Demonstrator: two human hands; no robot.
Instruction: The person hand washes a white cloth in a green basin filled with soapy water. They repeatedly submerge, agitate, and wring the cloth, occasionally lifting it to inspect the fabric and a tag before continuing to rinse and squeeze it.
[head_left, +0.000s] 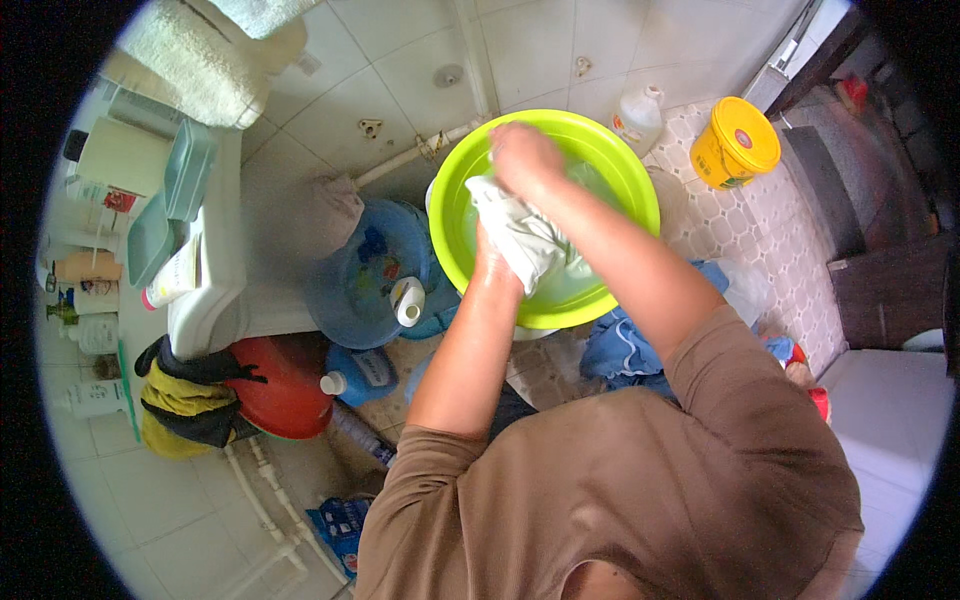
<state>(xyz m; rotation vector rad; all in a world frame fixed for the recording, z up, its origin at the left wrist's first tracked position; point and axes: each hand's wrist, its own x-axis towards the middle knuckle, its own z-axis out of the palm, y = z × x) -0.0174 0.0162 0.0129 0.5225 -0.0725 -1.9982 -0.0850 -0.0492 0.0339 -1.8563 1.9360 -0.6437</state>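
A bright green plastic basin (448, 255) stands before me with cloudy water (559, 289) in it. Over the water is a wet, bunched white cloth (517, 229). My left hand (495, 259) is beneath the cloth and holds it from below; the fabric hides most of its fingers. Above the cloth's far end, my right hand (527, 161) is curled into a blurred fist, with a bit of white showing at its edge. It seems to grip the cloth, though its fingertips are hidden.
Left of the basin sits a blue tub (352, 300) with a white bottle (408, 301) at its rim. A red basin (281, 390) and blue detergent bottle (360, 373) are nearer. Rightward are a clear jug (637, 120), yellow bucket (735, 142) and blue clothing (622, 349).
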